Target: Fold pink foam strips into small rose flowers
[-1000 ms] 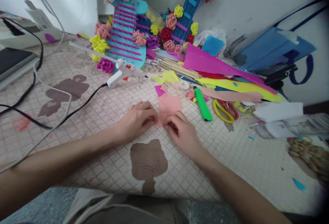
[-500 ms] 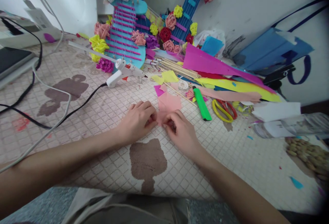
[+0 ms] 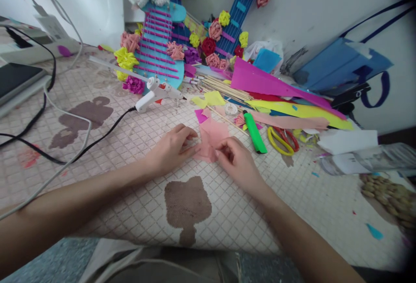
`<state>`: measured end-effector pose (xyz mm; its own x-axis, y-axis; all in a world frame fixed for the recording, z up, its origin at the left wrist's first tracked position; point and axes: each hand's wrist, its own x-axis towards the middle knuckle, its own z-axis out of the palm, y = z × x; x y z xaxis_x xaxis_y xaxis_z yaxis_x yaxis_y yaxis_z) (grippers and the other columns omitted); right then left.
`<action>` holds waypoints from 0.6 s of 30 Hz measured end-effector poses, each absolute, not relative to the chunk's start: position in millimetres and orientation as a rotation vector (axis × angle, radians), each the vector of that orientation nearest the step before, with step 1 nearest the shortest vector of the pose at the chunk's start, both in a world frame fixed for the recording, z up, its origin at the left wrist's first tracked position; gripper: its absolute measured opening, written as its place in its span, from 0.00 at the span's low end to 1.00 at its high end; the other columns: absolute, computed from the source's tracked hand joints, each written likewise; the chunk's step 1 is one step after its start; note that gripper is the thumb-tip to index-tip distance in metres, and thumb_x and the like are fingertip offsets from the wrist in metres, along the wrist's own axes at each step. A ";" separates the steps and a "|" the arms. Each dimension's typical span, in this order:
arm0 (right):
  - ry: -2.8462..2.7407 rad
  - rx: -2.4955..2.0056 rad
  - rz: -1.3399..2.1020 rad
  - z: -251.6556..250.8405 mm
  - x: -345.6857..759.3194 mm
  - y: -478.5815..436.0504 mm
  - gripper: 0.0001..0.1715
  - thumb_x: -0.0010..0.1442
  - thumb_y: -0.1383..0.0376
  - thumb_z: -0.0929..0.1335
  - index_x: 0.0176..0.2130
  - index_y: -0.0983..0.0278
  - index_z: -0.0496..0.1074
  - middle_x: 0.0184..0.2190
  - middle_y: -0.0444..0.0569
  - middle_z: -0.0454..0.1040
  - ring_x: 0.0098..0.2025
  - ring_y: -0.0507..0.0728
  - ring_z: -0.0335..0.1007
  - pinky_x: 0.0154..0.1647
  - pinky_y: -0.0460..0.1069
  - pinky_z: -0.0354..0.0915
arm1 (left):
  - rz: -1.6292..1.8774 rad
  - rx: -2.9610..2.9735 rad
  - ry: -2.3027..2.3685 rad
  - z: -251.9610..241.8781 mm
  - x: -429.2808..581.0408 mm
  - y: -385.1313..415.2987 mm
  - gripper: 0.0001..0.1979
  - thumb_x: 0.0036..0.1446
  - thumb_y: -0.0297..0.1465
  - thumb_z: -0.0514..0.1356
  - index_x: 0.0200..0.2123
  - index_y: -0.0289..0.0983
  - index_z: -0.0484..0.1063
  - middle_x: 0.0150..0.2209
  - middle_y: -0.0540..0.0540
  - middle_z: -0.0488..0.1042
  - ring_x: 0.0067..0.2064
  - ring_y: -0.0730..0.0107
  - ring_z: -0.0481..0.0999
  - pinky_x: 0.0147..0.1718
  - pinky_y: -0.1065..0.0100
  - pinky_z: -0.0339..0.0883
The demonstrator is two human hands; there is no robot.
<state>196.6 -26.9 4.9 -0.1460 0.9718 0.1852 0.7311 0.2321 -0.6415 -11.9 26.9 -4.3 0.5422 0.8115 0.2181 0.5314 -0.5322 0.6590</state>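
Thin pink paper (image 3: 212,132) lies on the patterned tablecloth, its lower part bunched between my hands. My left hand (image 3: 175,146) is at its left edge, with the fingers and thumb pinching it from the side. On the other side my right hand (image 3: 236,159) pinches the paper's lower right with thumb and index finger. A small magenta paper piece (image 3: 200,116) touches the top left of the pink paper. Right of it rests a green utility knife (image 3: 255,133), beside yellow and red scissors (image 3: 282,141).
A white glue gun (image 3: 156,94) with a black cord lies left of yellow paper scraps (image 3: 212,98). Behind are wooden sticks (image 3: 224,87), magenta sheets (image 3: 260,81) and blue flower-decorated pieces (image 3: 159,49). A clear bottle (image 3: 386,157) lies at the right, a power strip (image 3: 39,49) far left.
My hands have moved slightly apart, the right one to the right. More of the pink paper's lower part now shows between them.
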 end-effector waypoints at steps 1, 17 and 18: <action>-1.944 -1.576 0.516 4.8 197.4 -26.1 0.03 0.57 0.70 0.64 0.34 0.62 0.66 0.34 0.47 0.68 0.34 0.54 0.67 0.34 0.49 0.63 | 0.695 2.251 1.097 -4.1 -11.9 28.1 0.10 0.57 0.32 0.58 0.40 0.33 0.69 0.39 0.43 0.68 0.33 0.71 0.70 0.33 0.67 0.66; -1.993 -1.623 0.592 6.9 191.2 -26.5 0.05 0.55 0.72 0.66 0.32 0.62 0.66 0.34 0.45 0.69 0.32 0.53 0.64 0.33 0.49 0.60 | 0.618 2.124 1.105 -0.3 -9.7 29.1 0.08 0.49 0.24 0.58 0.36 0.34 0.69 0.26 0.52 0.71 0.26 0.75 0.68 0.26 0.73 0.60; -1.971 -1.601 0.585 7.3 191.1 -26.6 0.05 0.55 0.71 0.66 0.32 0.62 0.66 0.33 0.45 0.69 0.31 0.52 0.64 0.32 0.49 0.60 | 0.603 2.108 1.095 0.6 -10.2 29.1 0.10 0.50 0.24 0.58 0.39 0.34 0.69 0.25 0.52 0.71 0.26 0.75 0.68 0.26 0.73 0.60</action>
<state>191.1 -26.6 7.3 -0.1577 0.9789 0.1299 0.7495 0.2043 -0.6296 -10.2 29.1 0.6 0.5392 0.8374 0.0895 0.5240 -0.4168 0.7428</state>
